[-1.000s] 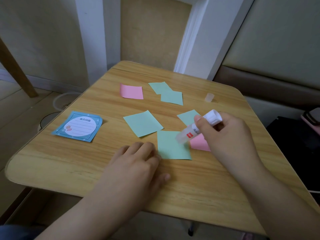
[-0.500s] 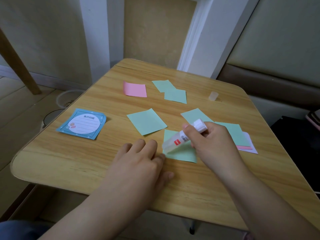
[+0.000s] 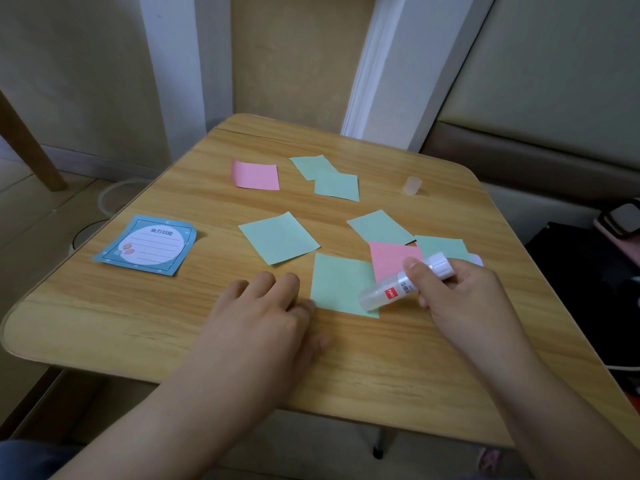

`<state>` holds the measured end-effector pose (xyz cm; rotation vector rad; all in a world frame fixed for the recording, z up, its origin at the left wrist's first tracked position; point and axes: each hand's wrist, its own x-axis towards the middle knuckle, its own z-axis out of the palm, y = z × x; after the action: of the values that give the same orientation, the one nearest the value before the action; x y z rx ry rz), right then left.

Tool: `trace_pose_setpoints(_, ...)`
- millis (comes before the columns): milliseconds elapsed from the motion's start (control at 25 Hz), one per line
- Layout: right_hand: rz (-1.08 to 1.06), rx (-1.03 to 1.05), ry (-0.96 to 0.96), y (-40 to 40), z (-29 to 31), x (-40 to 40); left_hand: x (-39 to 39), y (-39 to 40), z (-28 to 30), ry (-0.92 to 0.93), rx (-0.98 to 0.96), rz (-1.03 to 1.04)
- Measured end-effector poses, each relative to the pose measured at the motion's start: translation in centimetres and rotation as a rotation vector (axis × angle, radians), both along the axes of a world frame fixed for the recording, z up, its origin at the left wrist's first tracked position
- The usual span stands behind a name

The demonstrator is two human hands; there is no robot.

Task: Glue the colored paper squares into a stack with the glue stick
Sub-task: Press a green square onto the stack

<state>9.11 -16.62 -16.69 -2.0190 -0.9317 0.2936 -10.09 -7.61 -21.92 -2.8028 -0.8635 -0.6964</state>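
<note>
My right hand (image 3: 460,299) grips the white glue stick (image 3: 401,284), its tip down on the near right corner of a green paper square (image 3: 341,282). My left hand (image 3: 263,306) lies flat on the wooden table (image 3: 173,323), its fingertips touching that square's left edge. A pink square (image 3: 391,259) lies right behind the stick, beside more green squares (image 3: 440,247). Other squares lie apart: green (image 3: 278,237), green (image 3: 379,226), two overlapping green (image 3: 336,185) and pink (image 3: 256,173) at the back.
A blue note pad (image 3: 149,245) lies at the table's left. The glue stick's clear cap (image 3: 412,186) stands at the back right. A dark bag with a phone (image 3: 620,223) sits off the right edge. Bowls on the floor (image 3: 114,199) are left.
My right hand swept the glue stick across the green square to the left, then back toward its right corner, uncovering the pink square. My left hand stayed on the square's edge.
</note>
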Motion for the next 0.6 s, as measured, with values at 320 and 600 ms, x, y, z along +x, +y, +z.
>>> trace_pose_setpoints(320,-0.001,0.113,0.164,0.9,0.5,-1.1,-0.7,-0.2,-0.4,-0.032,-0.058,-0.008)
trace_pose_setpoints(600,0.02,0.089,0.341,3.7,-1.5,-2.7,-1.0,-0.2,-0.6,-0.042,-0.072,-0.027)
